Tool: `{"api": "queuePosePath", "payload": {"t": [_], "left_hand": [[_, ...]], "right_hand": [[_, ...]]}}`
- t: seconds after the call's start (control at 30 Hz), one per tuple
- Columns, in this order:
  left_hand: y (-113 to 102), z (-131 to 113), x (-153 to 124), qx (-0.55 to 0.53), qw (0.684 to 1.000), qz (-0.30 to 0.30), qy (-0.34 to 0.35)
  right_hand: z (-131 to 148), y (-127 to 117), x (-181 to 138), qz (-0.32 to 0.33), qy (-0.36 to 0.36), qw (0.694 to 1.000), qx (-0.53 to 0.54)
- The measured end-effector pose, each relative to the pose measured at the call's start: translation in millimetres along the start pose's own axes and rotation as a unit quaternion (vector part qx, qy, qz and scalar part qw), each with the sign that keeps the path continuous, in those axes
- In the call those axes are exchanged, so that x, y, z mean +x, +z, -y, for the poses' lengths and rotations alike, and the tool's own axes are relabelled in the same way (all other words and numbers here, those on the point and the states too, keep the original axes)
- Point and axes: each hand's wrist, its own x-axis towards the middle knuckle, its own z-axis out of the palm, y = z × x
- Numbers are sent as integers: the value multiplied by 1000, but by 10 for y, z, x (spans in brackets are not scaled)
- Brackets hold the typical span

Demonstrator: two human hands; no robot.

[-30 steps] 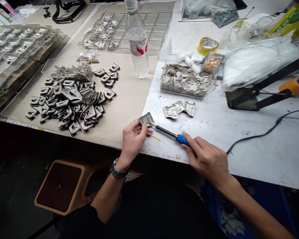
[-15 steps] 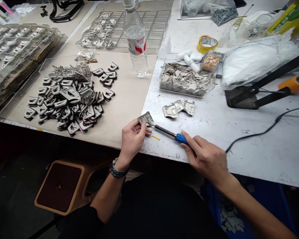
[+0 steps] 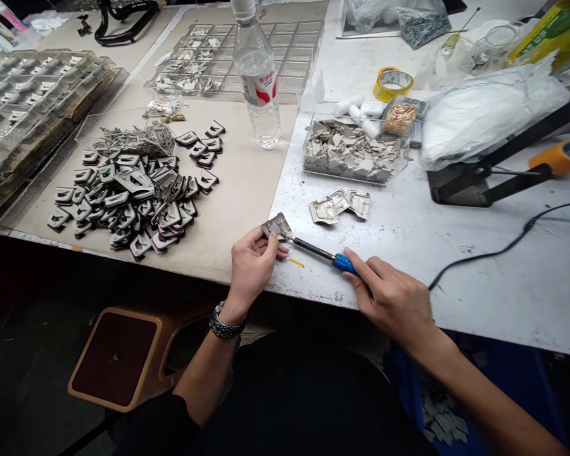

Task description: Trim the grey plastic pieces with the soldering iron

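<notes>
My left hand [image 3: 255,256] is closed around the edge of a small grey plastic part [image 3: 278,225], pinched between thumb and fingers at the front of the table. In my right hand [image 3: 394,294] is a soldering iron [image 3: 314,249] with a blue handle, its fingers wrapped round the grip. The iron's tip touches or nearly touches the right edge of the part; the exact contact is too small to tell. Just beyond lie a few similar grey parts [image 3: 325,211], flat on the white surface. A short yellow strip [image 3: 296,263] lies below the iron.
A clear box of grey pieces [image 3: 356,155] stands behind the loose parts. Left are a heap of black-and-grey parts [image 3: 137,190], stacked trays [image 3: 23,107] and a water bottle [image 3: 259,82]. A black metal stand [image 3: 460,183] and a cord [image 3: 494,253] are on the right.
Both hands, the grey part and the soldering iron hold nearly the same position. Only a very slight shift of the whole view shows.
</notes>
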Motion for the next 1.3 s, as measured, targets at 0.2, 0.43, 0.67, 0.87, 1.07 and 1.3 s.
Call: {"api": "queuePosePath", "payload": {"t": [0.2,0.43,0.67,0.87,1.07,1.3], "left_hand": [[29,14,19,10,999,-33,-9],[47,8,18,18,999,-40,-8],[48,-4,12,23,999,-40,-7],[50,4,25,18,999,-41,-8],[47,1,21,22,999,-38,-5],[43,34,26,19,999,-41,2]], "right_hand": [[-11,7,-15,-13,3,1000,10],[7,12,-23,-10,8,1000,4],[7,14,-20,-8,7,1000,4],[18,21,-10,-6,9,1000,5],[30,17,0,3,16,1000,5],[28,18,20,21,25,999,11]]}}
